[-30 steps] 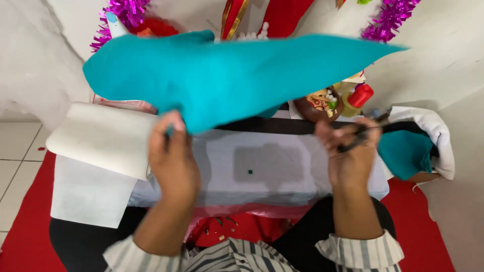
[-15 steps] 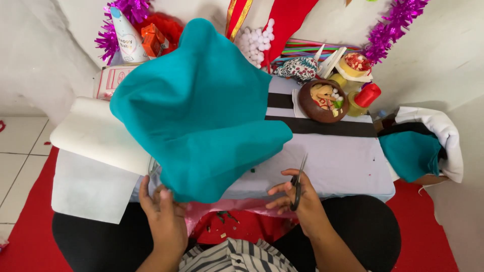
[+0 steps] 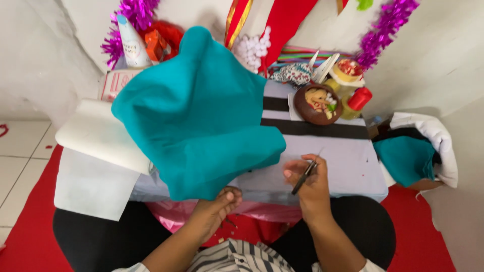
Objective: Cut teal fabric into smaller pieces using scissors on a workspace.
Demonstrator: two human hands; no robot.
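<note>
Fingers of the left hand (image 3: 214,209) are curled shut on the lower edge of a big teal felt sheet (image 3: 199,108), holding it up so it billows over the desk (image 3: 348,161). The right hand (image 3: 307,179) is closed around dark scissors (image 3: 304,177), its knuckles resting just above the desk's near edge; I cannot tell whether the blades are apart.

Compared with half a second ago, the felt has lifted slightly higher and spread wider, and the right hand with the scissors sits a little higher on the desk. A second ago both hands were raised at the felt's edge.

Behind the felt, hidden in part by it, stand a cone party hat (image 3: 132,43), purple tinsel (image 3: 388,25), a brown bowl of small trinkets (image 3: 318,104) and a red-capped bottle (image 3: 357,102). A white paper roll (image 3: 103,136) hangs off the desk's left side, touching the felt. More teal fabric (image 3: 406,158) lies at the right, well apart from the hands.
</note>
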